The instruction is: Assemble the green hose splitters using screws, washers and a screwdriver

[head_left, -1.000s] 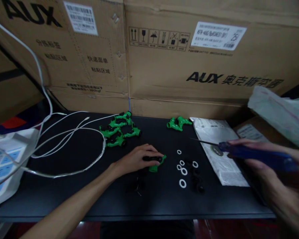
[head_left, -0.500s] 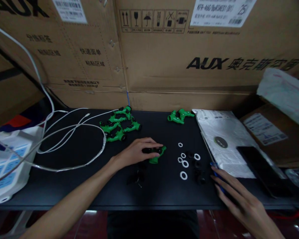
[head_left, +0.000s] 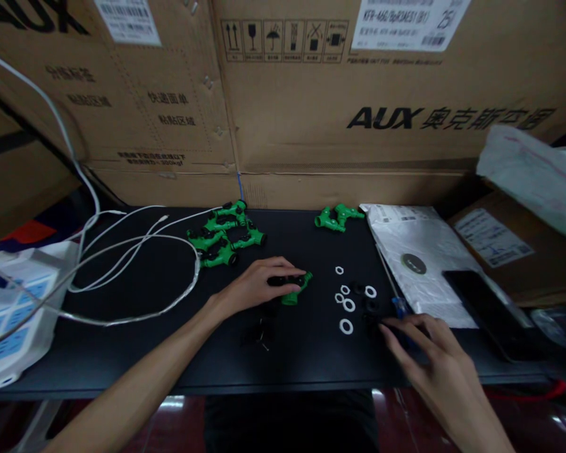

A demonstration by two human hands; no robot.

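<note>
My left hand (head_left: 259,281) is closed round a green Y-shaped plastic fitting (head_left: 291,299) with black parts on top, low over the dark table. My right hand (head_left: 431,346) has its fingertips together at a small black part (head_left: 371,319); the fingers partly hide it. Beneath that hand lies a screwdriver (head_left: 400,307) with a blue handle, its shaft pointing away along the white mailer. Several white ring nuts (head_left: 346,326) lie between the hands, beside other black pieces (head_left: 357,287). Small black parts (head_left: 259,333) rest nearer me, below my left wrist.
Several green fittings (head_left: 224,253) stand at back left, and more green fittings (head_left: 338,218) at back right. White cables (head_left: 136,239) loop towards a power strip (head_left: 16,314). On the right are a white mailer (head_left: 434,296), a phone (head_left: 490,314) and a carton (head_left: 495,233). Large cardboard boxes (head_left: 287,145) wall the back.
My right hand has moved left from the screwdriver handle to the black parts, its fingers drawing together. The left hand keeps its hold on the green fitting. The view has shifted slightly.
</note>
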